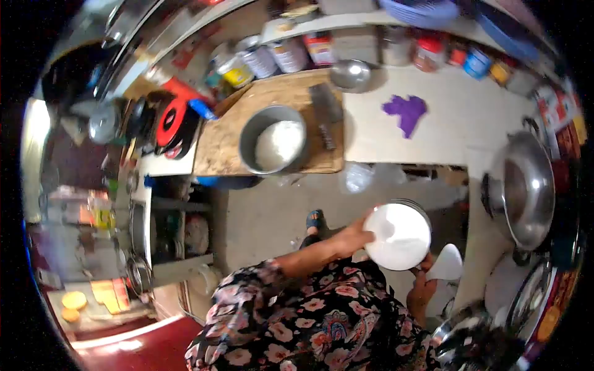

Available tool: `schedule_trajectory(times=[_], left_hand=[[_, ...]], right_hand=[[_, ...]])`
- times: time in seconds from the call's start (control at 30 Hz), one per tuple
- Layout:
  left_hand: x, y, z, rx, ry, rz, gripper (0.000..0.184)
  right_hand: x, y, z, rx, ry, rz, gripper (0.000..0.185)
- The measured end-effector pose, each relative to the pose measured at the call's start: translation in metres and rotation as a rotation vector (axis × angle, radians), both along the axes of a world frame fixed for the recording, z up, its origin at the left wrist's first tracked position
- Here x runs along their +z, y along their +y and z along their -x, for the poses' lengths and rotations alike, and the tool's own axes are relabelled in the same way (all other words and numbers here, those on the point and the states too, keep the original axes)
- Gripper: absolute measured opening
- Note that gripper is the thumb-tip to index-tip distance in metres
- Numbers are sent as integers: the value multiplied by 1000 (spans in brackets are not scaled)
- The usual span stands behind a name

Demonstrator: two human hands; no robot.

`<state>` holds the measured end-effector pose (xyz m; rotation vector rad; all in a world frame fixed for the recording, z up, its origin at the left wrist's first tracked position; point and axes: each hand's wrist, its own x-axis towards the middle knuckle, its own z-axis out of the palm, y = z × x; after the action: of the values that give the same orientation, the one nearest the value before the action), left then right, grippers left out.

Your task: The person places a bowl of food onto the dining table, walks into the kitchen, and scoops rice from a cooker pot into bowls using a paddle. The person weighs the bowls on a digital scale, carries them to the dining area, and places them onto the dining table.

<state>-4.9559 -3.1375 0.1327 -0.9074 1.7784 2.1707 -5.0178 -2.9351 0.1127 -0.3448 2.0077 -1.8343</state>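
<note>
My left hand (356, 240) is closed on the near-left rim of a white bowl (399, 238), held above the floor in front of me. Dark edges show behind the bowl's far rim, perhaps more bowls stacked under it. At the bowl's lower right, my right hand (422, 287) is closed around a white rice paddle (447, 264). Its fingers reach the bowl's edge; whether they grip it too, I cannot tell. On a wooden chopping board (216, 148) stands a grey metal pot (249, 162) with white contents, maybe rice. A cleaver (325, 108) lies right of the pot.
A small steel bowl (351, 74) sits at the board's back corner. Purple cloth (405, 114) lies on the white counter (377, 133). Several tins and jars line the back. A large steel basin (529, 191) is at right, a red-and-black appliance (170, 123) at left.
</note>
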Motion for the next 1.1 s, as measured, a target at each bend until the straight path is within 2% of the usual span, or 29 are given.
schedule_trajectory(times=[0.03,0.1,0.13,0.17,0.23,0.3,0.37,0.43,0.5,0.57,0.63,0.7,0.77,0.83,0.9,0.93,0.97,1.03,1.1], left_hand=[[-1,-22,-31,96,37,93,61],[22,-66,-83,394,-253,-29,53],[4,-86,-118,470,-53,6,50],[6,-106,-144,536,146,39,47],[38,-146,-179,924,-2,-244,47],[12,-182,-220,1129,124,-220,43],[-4,-220,-257,1173,204,-275,50],[-23,-257,-281,1245,214,-208,54],[-35,-290,-293,1251,320,-243,58],[-56,-321,-302,1242,235,-284,61],[-76,-344,-301,1229,248,-302,63],[-84,-361,-294,1204,252,-268,59],[-98,-372,-291,1170,246,-229,56],[-118,-385,-292,1091,188,-304,55],[-107,-389,-286,1076,177,-271,54],[-106,-393,-284,1056,125,-337,56],[-103,-396,-282,1037,73,-402,60],[-81,-403,-276,1029,-5,-356,63],[-76,-408,-276,1038,-84,-305,66]], right_hand=[[15,-39,-5,210,55,343,12],[13,-92,-7,564,115,331,13],[2,-119,-13,653,127,293,14],[-4,-146,-23,734,140,247,15],[1,-211,-41,857,283,63,17],[34,-278,-74,781,87,273,18],[53,-317,-88,773,37,277,22],[56,-333,-92,713,106,203,24],[57,-339,-88,610,98,38,24],[47,-343,-82,523,131,-7,24],[41,-347,-76,444,-14,-184,25],[40,-360,-76,372,3,-283,23],[19,-361,-61,556,135,-500,25],[19,-374,-58,544,192,-598,25],[10,-382,-52,661,406,-689,24],[8,-387,-53,624,546,-743,21],[9,-392,-53,625,542,-743,21],[11,-400,-50,846,1032,-783,18],[1,-409,-44,919,1055,-811,16]])
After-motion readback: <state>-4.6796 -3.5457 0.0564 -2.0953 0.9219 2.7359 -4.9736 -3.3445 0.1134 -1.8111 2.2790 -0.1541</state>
